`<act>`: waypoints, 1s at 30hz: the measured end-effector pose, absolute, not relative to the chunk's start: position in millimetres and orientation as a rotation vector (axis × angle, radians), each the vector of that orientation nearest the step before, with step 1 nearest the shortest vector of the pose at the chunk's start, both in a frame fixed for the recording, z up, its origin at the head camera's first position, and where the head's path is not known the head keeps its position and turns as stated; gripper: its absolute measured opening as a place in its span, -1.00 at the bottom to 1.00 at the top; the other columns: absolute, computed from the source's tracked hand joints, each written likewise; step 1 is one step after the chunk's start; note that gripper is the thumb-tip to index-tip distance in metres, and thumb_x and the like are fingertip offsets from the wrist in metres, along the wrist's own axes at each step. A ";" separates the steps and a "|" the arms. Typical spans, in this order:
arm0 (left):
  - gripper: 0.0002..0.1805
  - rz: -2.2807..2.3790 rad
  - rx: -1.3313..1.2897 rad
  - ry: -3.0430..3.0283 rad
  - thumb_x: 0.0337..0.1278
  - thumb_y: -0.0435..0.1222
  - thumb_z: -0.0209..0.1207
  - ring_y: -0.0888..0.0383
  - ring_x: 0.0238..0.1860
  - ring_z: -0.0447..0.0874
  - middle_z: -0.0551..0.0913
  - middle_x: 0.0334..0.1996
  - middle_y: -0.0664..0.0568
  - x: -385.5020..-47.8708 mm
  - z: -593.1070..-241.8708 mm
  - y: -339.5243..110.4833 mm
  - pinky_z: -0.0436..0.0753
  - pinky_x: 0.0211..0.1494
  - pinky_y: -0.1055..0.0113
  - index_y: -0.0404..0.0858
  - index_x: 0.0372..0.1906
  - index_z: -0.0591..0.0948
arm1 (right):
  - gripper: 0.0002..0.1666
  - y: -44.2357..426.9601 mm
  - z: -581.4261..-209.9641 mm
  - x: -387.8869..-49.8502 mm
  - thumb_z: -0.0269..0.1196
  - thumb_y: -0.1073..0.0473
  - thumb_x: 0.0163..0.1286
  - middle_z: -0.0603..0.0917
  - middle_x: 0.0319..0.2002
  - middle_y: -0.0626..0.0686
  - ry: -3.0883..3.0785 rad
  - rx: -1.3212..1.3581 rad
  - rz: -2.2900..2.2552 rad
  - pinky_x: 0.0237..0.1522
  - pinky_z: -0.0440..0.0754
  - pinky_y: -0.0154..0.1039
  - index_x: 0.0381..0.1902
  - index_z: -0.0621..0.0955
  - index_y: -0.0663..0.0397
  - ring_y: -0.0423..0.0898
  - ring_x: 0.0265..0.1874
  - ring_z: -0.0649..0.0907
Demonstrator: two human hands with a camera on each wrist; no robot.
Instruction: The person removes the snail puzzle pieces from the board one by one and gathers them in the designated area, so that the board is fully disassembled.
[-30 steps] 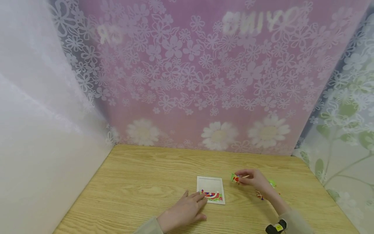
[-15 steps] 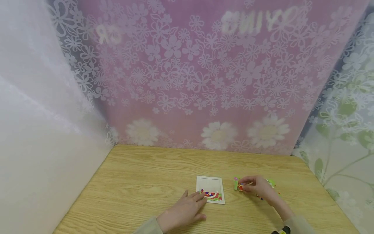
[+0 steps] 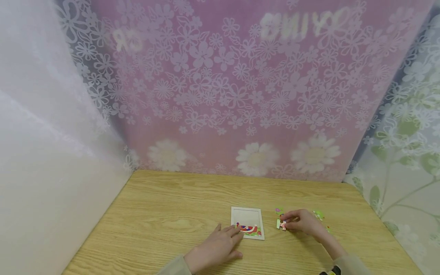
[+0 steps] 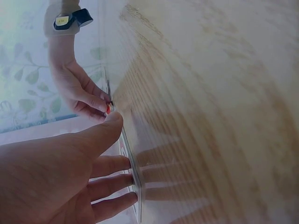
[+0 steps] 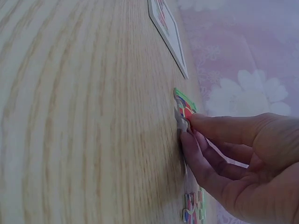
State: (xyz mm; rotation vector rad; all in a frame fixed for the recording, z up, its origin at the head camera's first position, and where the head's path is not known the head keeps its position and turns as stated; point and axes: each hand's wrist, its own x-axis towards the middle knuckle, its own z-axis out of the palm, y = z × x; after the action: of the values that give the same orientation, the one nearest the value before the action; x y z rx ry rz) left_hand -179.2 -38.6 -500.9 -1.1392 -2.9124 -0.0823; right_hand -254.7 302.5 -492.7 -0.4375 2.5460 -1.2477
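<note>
A white puzzle tray [image 3: 246,214] lies on the table, with colourful jigsaw pieces [image 3: 252,230] fitted along its near end. My left hand [image 3: 214,246] rests with its fingertips on the tray's near left side, the fingers straight and spread. To the right of the tray, my right hand [image 3: 304,222] pinches a red, green and white puzzle piece [image 5: 185,108] between thumb and fingers, low over the wood. Part of this piece is hidden by the fingertips. A loose piece with a pink flower [image 3: 278,210] lies just beyond it.
More loose puzzle pieces [image 3: 319,215] lie on the table beyond and beside the right hand, some of them partly covered by it. A pink flowered curtain [image 3: 220,114] hangs behind the wooden table [image 3: 165,214], with pale cloth at both sides.
My right hand has moved slightly toward me and right with the puzzle piece, lowering it and turning it. The pink-flower piece has come into view. My left hand stays still.
</note>
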 end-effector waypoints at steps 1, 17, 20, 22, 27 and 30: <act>-0.30 -0.087 -1.140 -2.912 0.33 0.21 0.10 0.08 0.41 0.43 0.45 0.43 0.04 -179.2 -501.0 -38.7 0.52 0.31 -0.14 -0.11 0.40 0.50 | -0.68 302.1 -493.2 -254.8 0.39 0.27 0.33 0.74 -0.16 0.12 2.555 -0.437 -1.239 -0.29 0.69 -0.27 0.00 0.70 0.30 -0.04 -0.23 0.69; -0.31 -0.101 -1.147 -2.890 0.32 0.20 0.12 0.08 0.40 0.44 0.48 0.40 0.03 -178.4 -501.4 -39.1 0.53 0.30 -0.15 -0.12 0.38 0.52 | -0.77 299.7 -500.6 -262.7 0.43 0.33 0.24 0.79 -0.24 0.12 2.719 -0.506 -1.094 -0.39 0.67 -0.30 -0.12 0.76 0.22 -0.03 -0.31 0.73; -0.30 -0.101 -1.145 -2.893 0.33 0.20 0.11 0.07 0.40 0.44 0.48 0.40 0.03 -178.4 -500.9 -38.8 0.52 0.31 -0.15 -0.12 0.39 0.51 | -0.79 299.7 -498.3 -261.1 0.40 0.30 0.28 0.78 -0.24 0.11 2.735 -0.506 -1.109 -0.42 0.68 -0.28 -0.12 0.75 0.21 -0.04 -0.32 0.73; -0.31 -0.102 -1.146 -2.895 0.33 0.20 0.11 0.07 0.40 0.44 0.47 0.40 0.03 -178.4 -500.0 -38.9 0.51 0.32 -0.15 -0.12 0.39 0.51 | -0.80 299.5 -496.2 -260.4 0.38 0.29 0.31 0.76 -0.22 0.12 2.746 -0.485 -1.130 -0.45 0.68 -0.26 -0.11 0.74 0.19 -0.05 -0.33 0.73; -0.32 -0.095 -1.154 -2.879 0.33 0.21 0.11 0.07 0.38 0.46 0.48 0.40 0.04 -179.2 -498.3 -40.1 0.52 0.31 -0.14 -0.11 0.37 0.53 | -0.78 297.7 -487.3 -259.4 0.31 0.26 0.40 0.74 -0.10 0.21 2.774 -0.416 -1.192 -0.45 0.67 -0.19 -0.04 0.73 0.20 -0.03 -0.30 0.74; -0.34 -0.100 -1.158 -2.856 0.33 0.21 0.11 0.08 0.36 0.48 0.50 0.37 0.05 -181.5 -499.1 -40.6 0.53 0.30 -0.13 -0.10 0.34 0.55 | -0.74 295.7 -480.4 -258.9 0.28 0.23 0.45 0.72 -0.01 0.28 2.759 -0.414 -1.237 -0.36 0.71 -0.13 0.03 0.71 0.23 0.05 -0.23 0.75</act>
State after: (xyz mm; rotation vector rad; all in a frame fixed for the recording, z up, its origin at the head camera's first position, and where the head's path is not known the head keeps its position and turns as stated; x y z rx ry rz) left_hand -181.5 -40.6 -499.1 -1.1583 -2.8564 -0.1004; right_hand -258.9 295.7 -480.4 -0.4145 2.7590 -1.2372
